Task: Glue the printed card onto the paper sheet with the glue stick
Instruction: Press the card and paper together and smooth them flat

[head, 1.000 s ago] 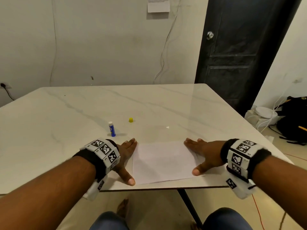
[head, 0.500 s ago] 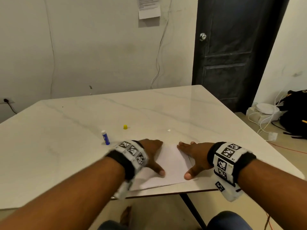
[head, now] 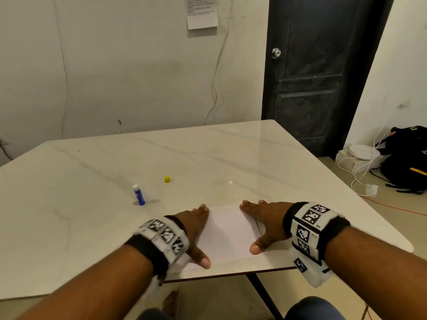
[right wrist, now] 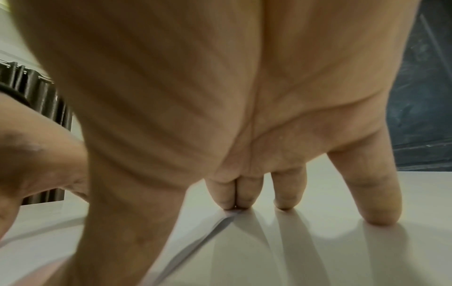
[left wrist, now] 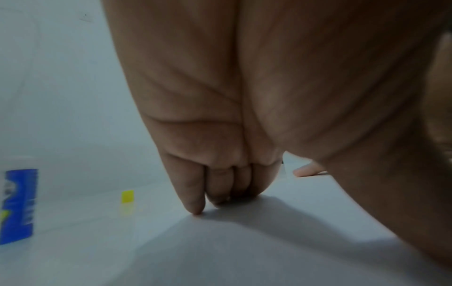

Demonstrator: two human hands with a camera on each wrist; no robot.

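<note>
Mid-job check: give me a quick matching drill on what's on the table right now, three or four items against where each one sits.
Things:
1. glue stick
2. yellow cap
3. paper sheet
4. right hand

Places:
A. flat at the near table edge, between the two hands
B. pressing on the sheet's right side
C. standing upright, uncapped, left of the sheet
D. alone, farther back than the blue tube and to its right

Pairs: 1-C, 2-D, 3-A, 4-B

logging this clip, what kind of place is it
Probably a plain room in a home or small office: a marble-look table set near a bare wall, a dark panelled door, and a backpack beside cables on the floor.
</note>
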